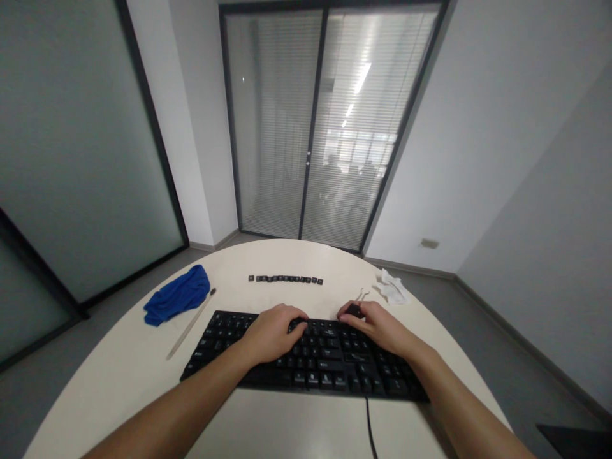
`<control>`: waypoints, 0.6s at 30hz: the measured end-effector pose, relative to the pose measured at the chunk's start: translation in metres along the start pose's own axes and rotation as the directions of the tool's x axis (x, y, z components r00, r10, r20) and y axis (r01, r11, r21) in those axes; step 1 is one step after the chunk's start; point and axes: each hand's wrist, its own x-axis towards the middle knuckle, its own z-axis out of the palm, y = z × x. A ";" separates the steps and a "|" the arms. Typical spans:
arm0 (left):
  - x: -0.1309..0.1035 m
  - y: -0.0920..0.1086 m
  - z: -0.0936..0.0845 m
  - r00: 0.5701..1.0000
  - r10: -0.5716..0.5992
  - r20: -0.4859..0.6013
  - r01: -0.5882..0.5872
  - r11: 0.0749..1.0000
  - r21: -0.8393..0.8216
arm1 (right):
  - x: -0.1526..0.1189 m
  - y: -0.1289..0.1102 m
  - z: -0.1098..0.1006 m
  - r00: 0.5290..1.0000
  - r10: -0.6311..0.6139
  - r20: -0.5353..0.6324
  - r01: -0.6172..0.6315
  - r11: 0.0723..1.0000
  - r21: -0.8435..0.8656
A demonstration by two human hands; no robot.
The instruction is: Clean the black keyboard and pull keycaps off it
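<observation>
A black keyboard (329, 363) lies across the near part of the round table. My left hand (275, 331) rests on its upper left half, fingers curled at the far edge and thumb bent over the top row, closed on the keyboard. Above the keyboard's upper right part, my right hand (375, 324) is closed around a keycap puller (354, 310). The puller has a dark handle, and its two thin wire prongs point away from me. Beyond the keyboard, several black keycaps (285, 278) lie in a row, with one slightly apart at the left end.
A blue cloth (179, 295) lies crumpled at the table's left, beside a thin brush (191, 324) with a dark tip. White crumpled tissue (393, 288) sits near the right edge. The keyboard's cable (370, 424) runs toward me over the pale tabletop (287, 424).
</observation>
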 end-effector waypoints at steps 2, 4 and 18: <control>0.000 0.000 0.000 1.000 0.003 0.001 -0.003 1.000 0.001 | -0.002 -0.001 -0.002 1.000 -0.014 0.021 0.015 1.000 -0.014; 0.000 -0.001 0.001 1.000 0.007 -0.002 -0.007 1.000 0.004 | -0.002 -0.001 -0.001 1.000 -0.004 0.005 0.004 0.999 -0.034; 0.000 0.001 0.000 1.000 0.002 0.001 -0.002 1.000 0.002 | 0.010 0.026 0.013 0.985 0.091 -0.144 -0.080 0.994 0.077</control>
